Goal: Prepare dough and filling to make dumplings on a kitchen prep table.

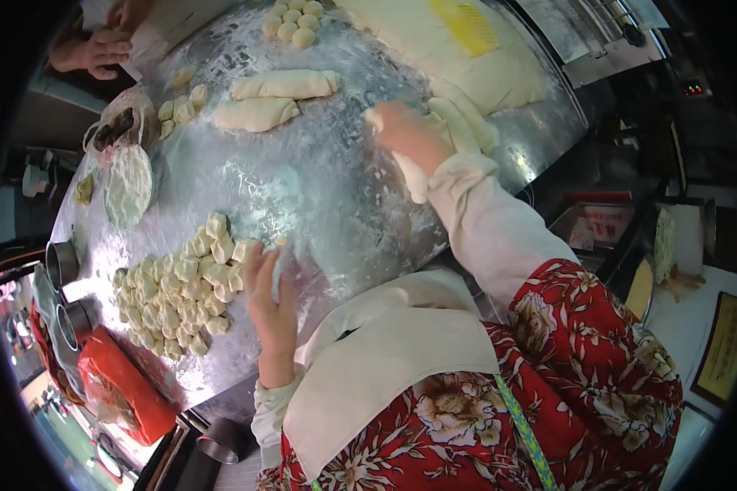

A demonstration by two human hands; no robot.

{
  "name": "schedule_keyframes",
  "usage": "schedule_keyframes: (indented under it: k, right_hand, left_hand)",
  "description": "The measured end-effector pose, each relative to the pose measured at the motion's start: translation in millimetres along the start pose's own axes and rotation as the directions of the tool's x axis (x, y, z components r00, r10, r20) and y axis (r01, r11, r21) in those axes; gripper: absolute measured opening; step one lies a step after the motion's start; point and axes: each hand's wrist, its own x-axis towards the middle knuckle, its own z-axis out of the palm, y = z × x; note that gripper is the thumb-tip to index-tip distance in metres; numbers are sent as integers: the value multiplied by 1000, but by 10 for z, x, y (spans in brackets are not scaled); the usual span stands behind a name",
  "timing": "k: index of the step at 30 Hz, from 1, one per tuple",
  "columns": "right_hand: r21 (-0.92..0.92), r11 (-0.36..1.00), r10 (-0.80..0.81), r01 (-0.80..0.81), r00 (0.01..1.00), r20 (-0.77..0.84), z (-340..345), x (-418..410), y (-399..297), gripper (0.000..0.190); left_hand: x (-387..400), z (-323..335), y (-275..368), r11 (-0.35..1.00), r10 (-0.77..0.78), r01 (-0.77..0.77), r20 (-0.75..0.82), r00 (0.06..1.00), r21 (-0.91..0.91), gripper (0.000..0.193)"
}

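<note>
My left hand (271,294) is at the right edge of a heap of small dough pieces (172,294), its fingers raised and apart; a small bit of dough (280,241) shows by the fingertips. My right hand (408,132), blurred, is closed on a dough strip (413,178), whose end sticks out below it. Further dough strips (464,126) lie just beyond that hand, beside a large dough slab (510,77). Across the floured metal table (319,178), two dough rolls (255,114) lie side by side.
A yellow dough scraper (465,27) rests on the slab. Round dough balls (287,30) and a few dough pieces (184,110) lie farther off. At left are a bag with dark filling (115,129), a floured oval thing (128,187), metal rings (75,323) and a red bag (126,386). Another person's hands (95,52) are at upper left.
</note>
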Motion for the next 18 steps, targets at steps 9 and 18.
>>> schedule_keyframes:
  k: [9,18]
  right_hand:
    - [418,734,-418,534,842,-342,611,-618,-214,66]
    - [-228,702,-711,675,683,-169,566,-431,-15,51]
  left_hand:
    - [544,593,121,956,258,-268,90,962,121,61]
    - [757,963,-115,880,367,-406,191,910,247,57]
